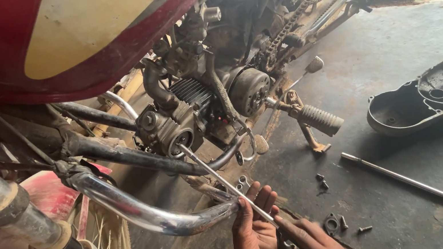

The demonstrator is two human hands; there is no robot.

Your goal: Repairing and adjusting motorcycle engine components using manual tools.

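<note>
Head view: left hand (253,227) with fingers pressed together under a long metal rod (224,183), right hand (312,239) pinching its lower end, rod running up into the motorcycle engine (176,128); loose bolts (322,181) on the floor (386,61) nearby.

The fuel tank (76,35) is dark red with a cream panel. Above the fingers (256,203), the engine (197,116) is grimy grey-black; the crash bar (147,213) is shiny chrome, the floor (394,36) dull grey.
</note>
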